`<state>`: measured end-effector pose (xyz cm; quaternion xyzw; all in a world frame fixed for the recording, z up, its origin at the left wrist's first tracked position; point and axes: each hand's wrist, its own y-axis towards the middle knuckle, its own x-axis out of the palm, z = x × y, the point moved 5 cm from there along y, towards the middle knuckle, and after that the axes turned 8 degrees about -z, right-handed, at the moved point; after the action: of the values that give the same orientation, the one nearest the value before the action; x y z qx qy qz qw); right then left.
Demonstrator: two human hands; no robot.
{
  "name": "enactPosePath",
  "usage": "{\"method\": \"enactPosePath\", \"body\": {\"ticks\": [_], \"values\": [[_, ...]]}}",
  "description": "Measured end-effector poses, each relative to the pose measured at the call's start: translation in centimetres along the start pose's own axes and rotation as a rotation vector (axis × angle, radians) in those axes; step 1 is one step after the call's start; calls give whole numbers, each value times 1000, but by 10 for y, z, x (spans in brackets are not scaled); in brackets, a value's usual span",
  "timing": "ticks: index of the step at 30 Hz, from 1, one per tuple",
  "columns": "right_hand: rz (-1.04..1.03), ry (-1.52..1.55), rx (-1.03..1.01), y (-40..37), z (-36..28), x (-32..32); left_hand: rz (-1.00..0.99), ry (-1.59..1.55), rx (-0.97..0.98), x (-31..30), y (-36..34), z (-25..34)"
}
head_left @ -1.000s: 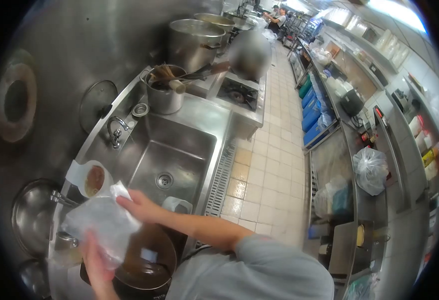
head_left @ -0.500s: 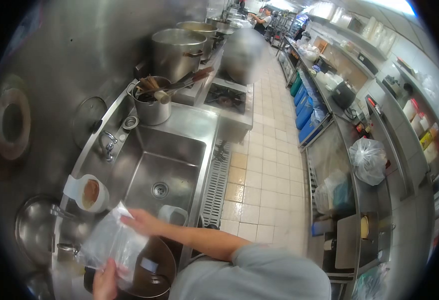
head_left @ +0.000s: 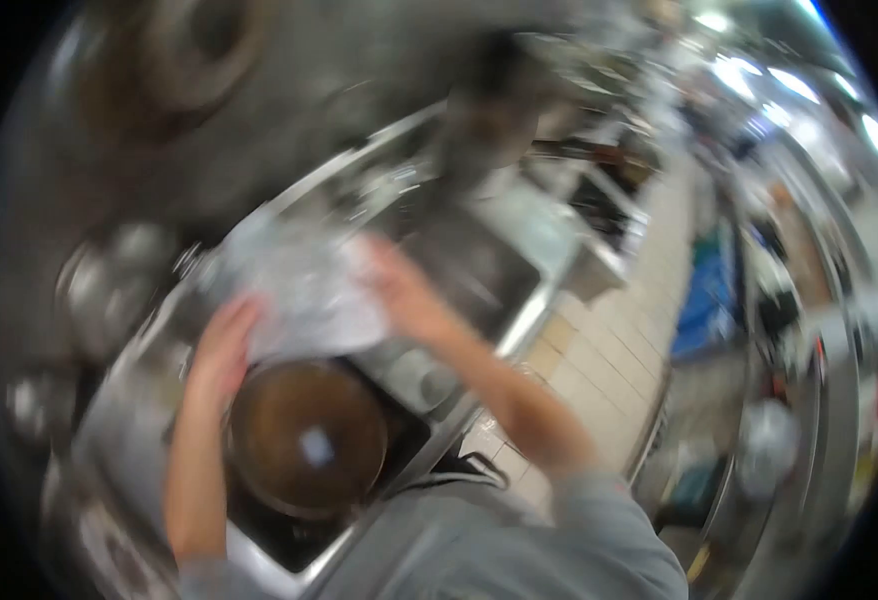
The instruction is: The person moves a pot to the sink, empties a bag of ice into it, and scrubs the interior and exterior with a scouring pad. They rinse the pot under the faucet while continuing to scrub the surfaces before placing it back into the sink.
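A clear plastic bag [head_left: 309, 295], smeared by motion, is stretched between my two hands above the edge of the sink counter. My left hand [head_left: 231, 335] is closed on its left side. On the right side, my right hand [head_left: 387, 285] grips the bag with bent fingers. Just below the bag is a round brown pan or lidded pot [head_left: 304, 430] with a small pale square reflection on it. Neither hand touches the pan.
A steel sink [head_left: 469, 265] lies beyond my right hand, with a stove [head_left: 609, 205] past it. A whitish container [head_left: 421, 380] stands right of the pan. Tiled floor [head_left: 619, 360] and shelving with blue bins [head_left: 707, 305] are on the right.
The view has turned and blurred, so the sink and floor appear shifted right. Both hands and the bag appear higher and further right, with the bag spread wider and more of my left forearm showing.
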<state>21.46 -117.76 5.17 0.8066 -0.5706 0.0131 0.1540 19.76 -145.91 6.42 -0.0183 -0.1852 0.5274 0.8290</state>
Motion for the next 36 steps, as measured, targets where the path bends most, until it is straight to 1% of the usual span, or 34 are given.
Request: {"method": "enactPosePath", "body": {"ticks": [1,2,3,4,5,6,8,9,10,11,12,13,15,16,18,19,21,22,24,25,26,27,28,30,31,33,36], "values": [[104,-388,214,3,-25,0,-46,-6,34,1,8,5],[-3,-284,49,20,-27,-4,-84,-13,15,-10,21,3],[145,-301,95,32,-4,-17,-102,49,-43,-7,24,19],[187,-192,195,39,-55,27,-110,79,-48,-9,33,30],[152,-136,147,51,-36,15,-85,94,-60,-10,39,37],[141,-343,122,59,-37,9,-76,109,-74,-10,47,42],[74,-579,90,79,-36,6,-41,109,-70,-29,71,31],[70,-577,98,88,-34,4,-23,123,-59,-37,82,27],[49,-707,76,98,-35,5,-21,120,-62,-41,90,25],[27,-836,53,106,-36,5,48,281,-108,-48,97,23],[26,-836,57,113,-36,4,117,444,-154,-51,100,22],[18,-898,67,120,-36,3,116,441,-158,-51,104,21],[28,-985,54,132,-38,4,182,619,-168,-52,112,20],[28,-990,63,136,-39,5,176,612,-172,-49,118,15],[107,-1072,96,144,-44,5,287,603,-68,-52,127,17],[119,-1098,43,147,-48,7,284,603,-72,-59,138,9],[126,-1111,88,153,-53,7,330,702,55,-65,152,10],[127,-1126,128,157,-52,4,326,700,48,-67,155,9],[116,-1135,102,162,-51,3,265,696,-1,-68,160,9],[118,-1127,145,165,-56,8,263,696,-6,-68,161,10],[120,-1120,187,167,-58,13,298,843,5,-67,161,14],[112,-1108,177,171,-58,13,331,989,18,-64,160,20],[115,-1109,181,175,-57,13,326,988,17,-62,160,23],[126,-956,204,181,-53,14,352,1030,16,-60,162,26],[130,-956,206,183,-54,15,347,1031,16,-61,166,24],[90,-866,227,187,-53,19,390,1006,91,-65,168,25],[97,-792,243,189,-51,20,394,952,80,-68,171,24]]}}
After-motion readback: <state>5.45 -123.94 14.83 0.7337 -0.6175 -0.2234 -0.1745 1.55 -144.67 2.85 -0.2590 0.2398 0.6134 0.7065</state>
